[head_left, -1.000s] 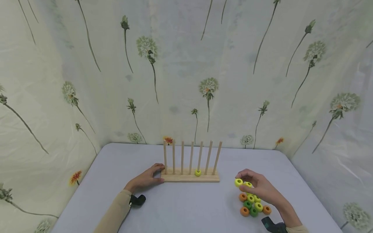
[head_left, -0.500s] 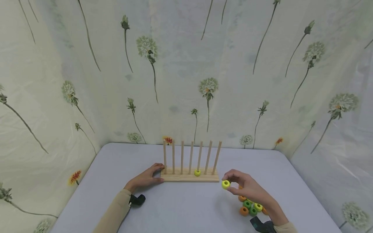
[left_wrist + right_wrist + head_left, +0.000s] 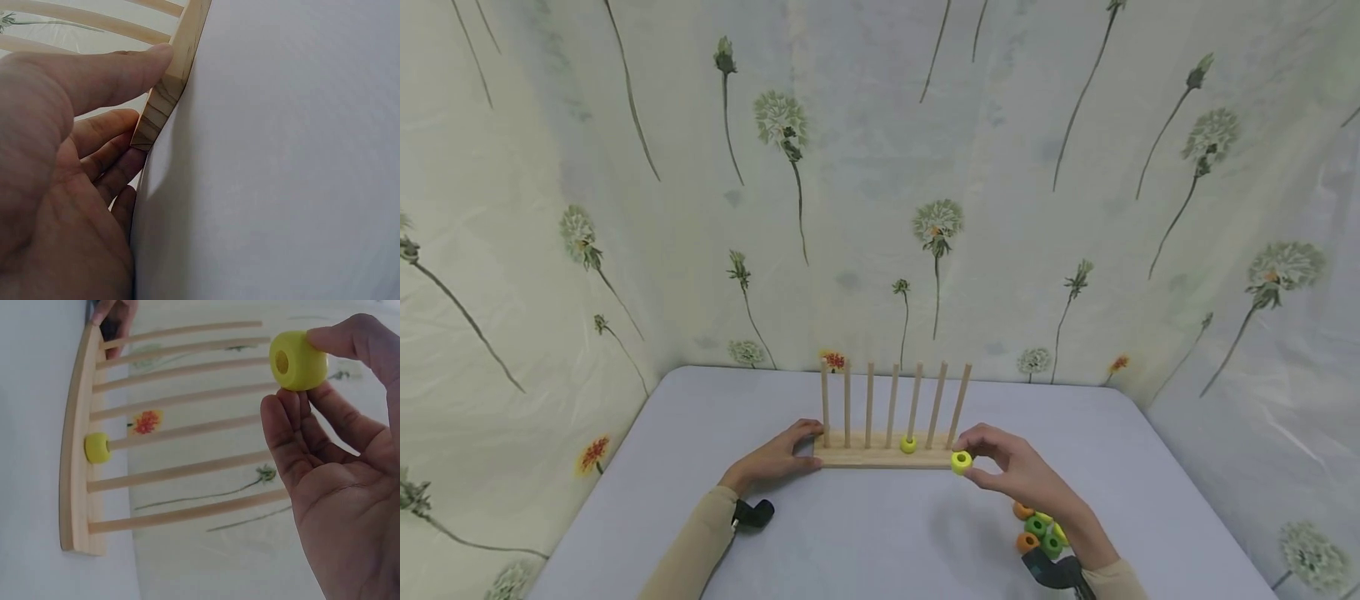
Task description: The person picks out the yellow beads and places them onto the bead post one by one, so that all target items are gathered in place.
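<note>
In the head view, the left hand (image 3: pixel 778 458) holds the left end of a seven-peg wooden rack (image 3: pixel 880 457) on a white table (image 3: pixel 865 533), its grip set around the base's edge. The right hand (image 3: pixel 1018 471) pinches a held yellow bead (image 3: pixel 960 469) between thumb and fingers, in front of the rack's right end; from this angle it is hard to say how far it sits from the pegs. A second yellow bead (image 3: pixel 907 445) rests low on the fifth peg from the left. Orange, green and yellow loose beads (image 3: pixel 1037 527) lie near the right forearm, partly hidden by it.

In the left wrist view, the thumb presses the rack's long edge while the fingertips touch its end.

In the right wrist view, the held yellow bead's hole faces the pegs, thumb on one side and fingertips on the other, well apart from the base. The pegs stand against a flower-printed cloth (image 3: pixel 187 562).
</note>
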Motion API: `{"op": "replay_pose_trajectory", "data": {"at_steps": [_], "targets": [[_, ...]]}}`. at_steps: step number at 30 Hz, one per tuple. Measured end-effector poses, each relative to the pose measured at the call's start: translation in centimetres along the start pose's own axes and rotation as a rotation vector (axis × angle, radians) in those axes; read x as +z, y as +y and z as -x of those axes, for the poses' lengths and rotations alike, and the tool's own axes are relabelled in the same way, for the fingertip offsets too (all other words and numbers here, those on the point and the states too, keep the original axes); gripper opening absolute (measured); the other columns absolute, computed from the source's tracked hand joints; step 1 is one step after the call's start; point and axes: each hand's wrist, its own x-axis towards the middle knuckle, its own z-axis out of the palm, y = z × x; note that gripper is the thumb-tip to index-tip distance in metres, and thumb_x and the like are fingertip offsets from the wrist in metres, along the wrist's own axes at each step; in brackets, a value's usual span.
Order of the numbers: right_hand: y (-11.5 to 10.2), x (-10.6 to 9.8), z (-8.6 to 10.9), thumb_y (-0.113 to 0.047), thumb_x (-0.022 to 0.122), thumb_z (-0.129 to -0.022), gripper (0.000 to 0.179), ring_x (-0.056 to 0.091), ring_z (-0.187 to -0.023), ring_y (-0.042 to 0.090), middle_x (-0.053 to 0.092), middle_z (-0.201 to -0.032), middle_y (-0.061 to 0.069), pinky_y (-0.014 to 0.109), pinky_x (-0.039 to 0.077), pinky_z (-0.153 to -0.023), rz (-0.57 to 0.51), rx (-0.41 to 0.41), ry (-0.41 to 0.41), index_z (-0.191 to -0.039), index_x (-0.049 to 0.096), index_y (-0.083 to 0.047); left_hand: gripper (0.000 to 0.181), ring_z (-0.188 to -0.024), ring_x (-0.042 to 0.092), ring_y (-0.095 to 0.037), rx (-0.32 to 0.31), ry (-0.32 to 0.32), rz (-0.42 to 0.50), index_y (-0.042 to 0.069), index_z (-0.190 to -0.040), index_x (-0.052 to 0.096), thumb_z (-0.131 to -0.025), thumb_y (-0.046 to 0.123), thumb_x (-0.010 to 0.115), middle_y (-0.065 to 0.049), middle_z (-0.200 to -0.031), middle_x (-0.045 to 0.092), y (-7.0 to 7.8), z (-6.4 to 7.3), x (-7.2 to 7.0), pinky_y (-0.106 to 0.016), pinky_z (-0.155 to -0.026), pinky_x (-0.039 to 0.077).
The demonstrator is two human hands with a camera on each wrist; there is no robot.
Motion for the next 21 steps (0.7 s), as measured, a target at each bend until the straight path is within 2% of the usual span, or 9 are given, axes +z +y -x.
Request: {"op": "replay_pose_trajectory", "data": {"at_steps": [4, 9, 14, 21], "targets": [[-0.5, 0.1, -0.5, -0.017, 0.071, -0.088, 0.029, 0.06, -0.106, 0.014, 0.061, -0.116, 0.01, 0.023, 0.051, -0.092, -0.003, 0.006, 0.013, -0.115, 0.062, -0.011, 0.064, -0.145, 0.023, -0.034, -0.002, -0.004, 0.001, 0.014, -0.143, 0.045, -0.088, 0.035, 0.07, -0.008, -0.154, 0.03, 0.1, 0.0, -0.1, -0.055, -0.116, 0.022], [-1.1, 0.2, -1.3, -0.016, 0.069, -0.09, 0.028, 0.06, -0.108, 0.014, 0.061, -0.117, 0.009, 0.023, 0.051, -0.093, -0.001, -0.046, 0.026, -0.117, 0.062, -0.016, 0.064, -0.145, 0.024, -0.034, -0.01, -0.001, -0.001, 0.013, -0.143, 0.045, -0.088, 0.036, 0.07, -0.008, -0.154, 0.03, 0.1, 0.0, -0.1, -0.056, -0.116, 0.022], [-1.6, 0.4, -2.3, -0.015, 0.069, -0.089, 0.029, 0.059, -0.109, 0.012, 0.06, -0.116, 0.006, 0.023, 0.05, -0.095, 0.009, -0.082, 0.038, -0.118, 0.062, -0.013, 0.065, -0.145, 0.023, -0.034, -0.015, -0.001, 0.001, 0.013, -0.143, 0.045, -0.088, 0.036, 0.07, -0.008, -0.154, 0.03, 0.0, 0.1, -0.1, -0.056, -0.116, 0.021], [-2.1, 0.4, -3.2, -0.014, 0.07, -0.089, 0.031, 0.06, -0.109, 0.012, 0.061, -0.115, 0.003, 0.021, 0.048, -0.096, -0.003, -0.058, 0.09, -0.118, 0.061, -0.006, 0.064, -0.145, 0.022, -0.034, -0.021, -0.002, 0.007, 0.013, -0.143, 0.045, -0.088, 0.035, 0.07, -0.008, -0.154, 0.029, 0.1, 0.0, -0.1, -0.057, -0.116, 0.021]]}}
